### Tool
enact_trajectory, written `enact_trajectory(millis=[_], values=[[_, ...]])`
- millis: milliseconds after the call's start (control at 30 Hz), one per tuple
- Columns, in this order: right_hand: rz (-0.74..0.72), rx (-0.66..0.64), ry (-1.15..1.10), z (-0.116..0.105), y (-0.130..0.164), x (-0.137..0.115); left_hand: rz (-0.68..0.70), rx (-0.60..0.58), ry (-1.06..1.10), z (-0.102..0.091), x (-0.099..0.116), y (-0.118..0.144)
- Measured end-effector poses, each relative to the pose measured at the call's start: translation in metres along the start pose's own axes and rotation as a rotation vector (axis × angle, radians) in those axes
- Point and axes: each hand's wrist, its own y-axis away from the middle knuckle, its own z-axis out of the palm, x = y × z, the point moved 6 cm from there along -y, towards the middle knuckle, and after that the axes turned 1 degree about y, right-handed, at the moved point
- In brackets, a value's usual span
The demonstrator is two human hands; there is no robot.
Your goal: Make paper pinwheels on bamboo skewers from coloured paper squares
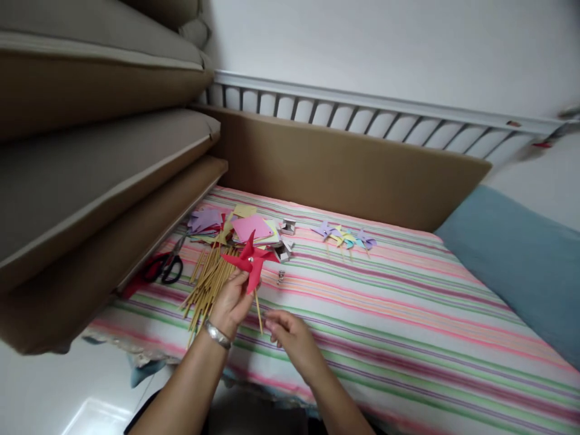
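Note:
My left hand (230, 302), with a silver bracelet on the wrist, holds a red paper pinwheel (251, 261) up on its thin wooden stick above the striped bedsheet (385, 314). My right hand (290, 335) is just to the right and lower, its fingers near the bottom end of the stick; whether they pinch it I cannot tell. A bundle of wooden sticks (206, 284) lies on the sheet right behind my left hand.
Coloured paper squares (247, 228) and purple cut-outs lie beyond the sticks. Black-handled scissors (165, 266) rest at the left. Two small staplers (287, 227) and several finished pinwheels (347, 237) lie further back. Cushions are stacked at left, a blue pillow (521, 260) at right.

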Motion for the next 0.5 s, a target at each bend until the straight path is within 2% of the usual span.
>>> enact_trajectory(millis=[133, 333, 433, 500], values=[[0.116, -0.008, -0.086, 0.018, 0.014, 0.008, -0.003, -0.008, 0.079, -0.002, 0.001, 0.001], [0.145, 0.049, -0.090, 0.024, 0.021, 0.012, -0.037, -0.063, 0.082, 0.003, -0.003, 0.005], [0.126, 0.109, -0.073, 0.007, 0.016, 0.016, -0.078, -0.084, -0.002, 0.001, -0.010, 0.008], [0.122, 0.224, -0.006, -0.030, 0.009, 0.019, -0.133, -0.072, -0.104, -0.004, -0.019, 0.008]])
